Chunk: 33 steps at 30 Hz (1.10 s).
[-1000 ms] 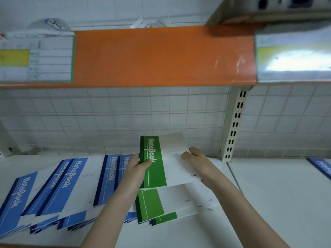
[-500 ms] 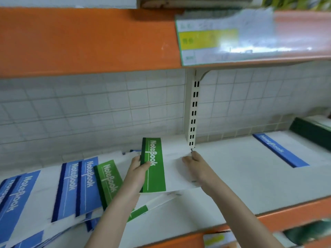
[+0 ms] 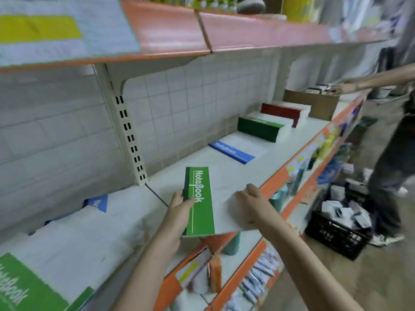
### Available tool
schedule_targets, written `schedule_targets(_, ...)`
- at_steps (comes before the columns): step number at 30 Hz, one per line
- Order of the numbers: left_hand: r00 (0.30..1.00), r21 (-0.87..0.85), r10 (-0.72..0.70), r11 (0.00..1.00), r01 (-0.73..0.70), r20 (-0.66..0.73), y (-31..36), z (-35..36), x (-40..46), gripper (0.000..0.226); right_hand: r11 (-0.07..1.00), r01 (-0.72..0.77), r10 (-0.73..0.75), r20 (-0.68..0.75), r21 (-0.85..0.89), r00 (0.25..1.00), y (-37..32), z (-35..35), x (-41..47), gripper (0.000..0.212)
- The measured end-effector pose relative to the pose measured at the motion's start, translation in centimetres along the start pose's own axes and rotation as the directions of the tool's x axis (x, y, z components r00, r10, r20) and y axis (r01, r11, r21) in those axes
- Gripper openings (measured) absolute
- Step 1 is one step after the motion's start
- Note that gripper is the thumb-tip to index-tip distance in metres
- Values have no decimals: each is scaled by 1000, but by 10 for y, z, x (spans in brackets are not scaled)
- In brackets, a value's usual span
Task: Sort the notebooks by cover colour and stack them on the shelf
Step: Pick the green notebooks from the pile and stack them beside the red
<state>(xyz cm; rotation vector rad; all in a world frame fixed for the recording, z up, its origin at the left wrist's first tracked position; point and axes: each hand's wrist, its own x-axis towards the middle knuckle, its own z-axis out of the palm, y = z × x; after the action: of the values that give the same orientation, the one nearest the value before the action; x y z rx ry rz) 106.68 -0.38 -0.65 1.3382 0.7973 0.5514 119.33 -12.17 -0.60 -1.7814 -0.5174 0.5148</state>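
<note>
Both hands hold one green-and-white "NoteBook" notebook (image 3: 198, 205) above the white shelf (image 3: 224, 169): left hand (image 3: 179, 208) grips the green spine edge, thumb on the cover, right hand (image 3: 252, 204) curls over the white right edge. Farther right on the shelf: flat blue-spined notebook (image 3: 231, 151), dark green notebook stack (image 3: 258, 129), red notebook stack (image 3: 280, 112). Loose notebook pile (image 3: 67, 243) lies left.

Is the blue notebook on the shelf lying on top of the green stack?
No, the blue notebook lies flat on the shelf, beside the green stack.
</note>
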Motion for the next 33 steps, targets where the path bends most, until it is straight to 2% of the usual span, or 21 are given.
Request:
schedule_targets(3, 997, 23, 10, 1000, -12, 82, 0, 42, 9, 19, 999, -17, 22, -100, 43, 995, 11, -37, 6, 26)
schedule_targets(9, 977, -6, -4, 1000, 6, 214, -3, 131, 23, 12, 989, -76, 99, -179, 129, 979, 39, -116, 22, 22)
schedule_targets(12, 964, 9, -12, 1000, 10, 265, -6, 180, 32, 16, 991, -85, 105, -203, 104, 973, 50, -159, 34, 2)
schedule_targets(14, 957, 29, -3, 1000, -5, 290, -8, 212, 38, 19, 993, -83, 102, -242, 89, 965, 58, -189, 46, 16)
schedule_targets(17, 945, 34, 14, 999, -26, 327, -12, 260, 45, 21, 994, -63, 86, -267, 94, 960, 71, -229, 57, 11)
schedule_targets(25, 917, 80, -46, 997, 15, 396, -32, 350, 50, 16, 995, -80, 94, -331, 57, 939, 112, -313, 74, 25)
schedule_targets(33, 897, 118, -38, 993, -16, 441, -33, 420, 74, 19, 992, -109, 127, -361, 69, 924, 125, -370, 102, 10)
